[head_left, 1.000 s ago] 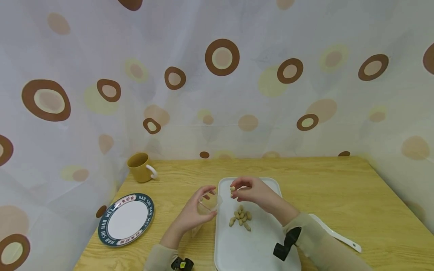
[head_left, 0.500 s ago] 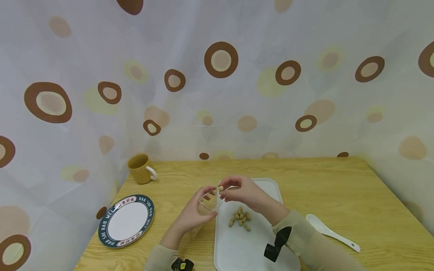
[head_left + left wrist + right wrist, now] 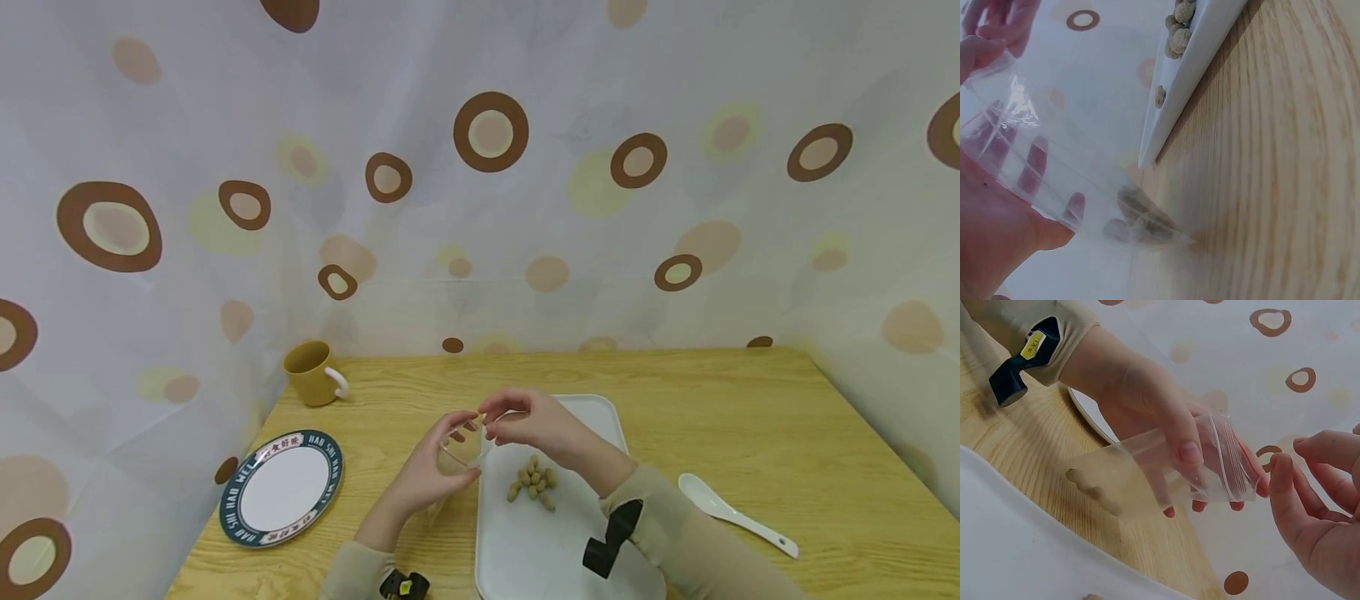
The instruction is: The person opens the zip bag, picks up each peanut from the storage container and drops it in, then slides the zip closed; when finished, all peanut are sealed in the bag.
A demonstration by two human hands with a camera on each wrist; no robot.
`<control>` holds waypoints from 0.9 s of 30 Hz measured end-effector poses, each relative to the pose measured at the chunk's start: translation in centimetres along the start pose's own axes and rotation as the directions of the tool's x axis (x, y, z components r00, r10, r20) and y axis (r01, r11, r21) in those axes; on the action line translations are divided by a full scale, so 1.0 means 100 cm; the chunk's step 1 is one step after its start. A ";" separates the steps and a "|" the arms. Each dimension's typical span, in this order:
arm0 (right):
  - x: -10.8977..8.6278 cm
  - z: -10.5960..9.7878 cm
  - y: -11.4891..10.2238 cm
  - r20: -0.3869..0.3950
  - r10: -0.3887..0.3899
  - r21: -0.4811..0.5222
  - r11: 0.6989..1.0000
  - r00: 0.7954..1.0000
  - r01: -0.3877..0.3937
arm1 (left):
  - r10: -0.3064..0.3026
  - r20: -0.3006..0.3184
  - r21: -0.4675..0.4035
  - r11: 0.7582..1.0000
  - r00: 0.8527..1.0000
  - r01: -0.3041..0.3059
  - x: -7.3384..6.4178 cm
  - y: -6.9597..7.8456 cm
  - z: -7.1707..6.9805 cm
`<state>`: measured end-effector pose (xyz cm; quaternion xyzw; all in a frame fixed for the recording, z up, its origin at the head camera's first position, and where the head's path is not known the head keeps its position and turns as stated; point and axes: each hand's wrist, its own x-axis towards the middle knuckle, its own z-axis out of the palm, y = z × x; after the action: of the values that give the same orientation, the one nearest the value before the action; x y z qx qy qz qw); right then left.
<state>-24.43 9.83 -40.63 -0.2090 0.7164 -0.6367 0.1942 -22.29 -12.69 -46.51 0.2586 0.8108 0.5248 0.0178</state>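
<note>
My left hand [image 3: 423,479] holds a clear plastic zip bag [image 3: 1125,465], thumb on one side and fingers on the other, its mouth spread wide. In the right wrist view several peanuts [image 3: 1088,490] lie at the bag's bottom. Close by the bag's mouth is my right hand [image 3: 536,429]; its thumb and fingers [image 3: 1282,475] are bent slightly apart with nothing between them. Below it, a small heap of peanuts [image 3: 534,481] lies on a white tray [image 3: 555,554].
A white spoon [image 3: 738,517] lies right of the tray. On the left are a plate with a dark patterned rim [image 3: 333,454] and, behind it, a yellow mug [image 3: 307,383] with a white handle. Patterned cloth [image 3: 480,225] hangs around the wooden table [image 3: 720,417].
My right hand has moved left from over the tray to the bag's mouth. The peanut it pinched is out of its fingers. The left hand and bag have stayed in place.
</note>
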 end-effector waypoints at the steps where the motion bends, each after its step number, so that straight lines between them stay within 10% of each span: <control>1: 0.000 -0.002 0.001 -0.012 0.005 -0.005 1.000 1.000 -0.005 | 0.007 -0.002 -0.001 1.000 1.000 -0.007 0.000 0.000 0.000; 27: 0.021 -0.048 0.068 -0.247 0.159 -0.247 0.943 0.956 -0.221 | 0.003 -0.020 -0.014 1.000 1.000 -0.003 -0.003 -0.006 -0.004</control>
<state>-29.19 13.35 -46.86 -0.0903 0.8312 -0.5296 0.1428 -22.39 -13.37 -46.89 0.2543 0.8069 0.5331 0.0106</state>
